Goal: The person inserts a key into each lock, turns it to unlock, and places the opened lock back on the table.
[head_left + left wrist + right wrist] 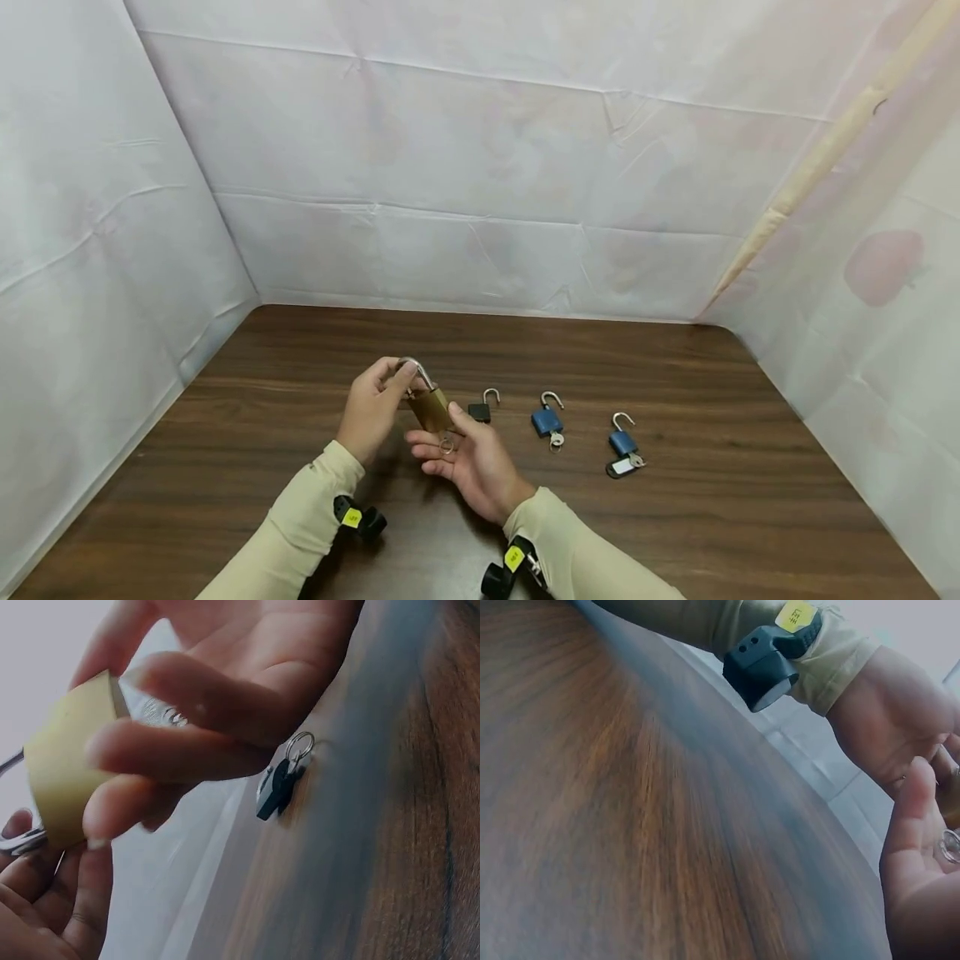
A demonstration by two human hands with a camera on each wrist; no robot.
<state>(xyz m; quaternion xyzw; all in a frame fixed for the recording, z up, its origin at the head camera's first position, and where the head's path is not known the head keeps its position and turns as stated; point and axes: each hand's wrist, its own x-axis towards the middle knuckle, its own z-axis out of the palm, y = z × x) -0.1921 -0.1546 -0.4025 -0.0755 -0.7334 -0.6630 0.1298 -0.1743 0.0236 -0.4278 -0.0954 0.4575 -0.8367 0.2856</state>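
A brass padlock [430, 410] with a silver shackle is held between the two hands above the table. My left hand [378, 408] pinches the shackle at its upper end. My right hand [483, 471], palm up, grips the lower part of the body between thumb and fingers. A metal ring [446, 445] hangs below the padlock near the right palm. In the left wrist view, the fingers of the right hand [225, 697] lie across the brass body [67, 761]. The right wrist view shows little of the padlock, at its right edge.
Right of the hands, a small black padlock [479, 412], a blue padlock [547, 422] with keys and another blue padlock [622, 442] with a key and black tag lie in a row, shackles open. The brown wooden table [712, 517] meets white cloth walls [480, 250].
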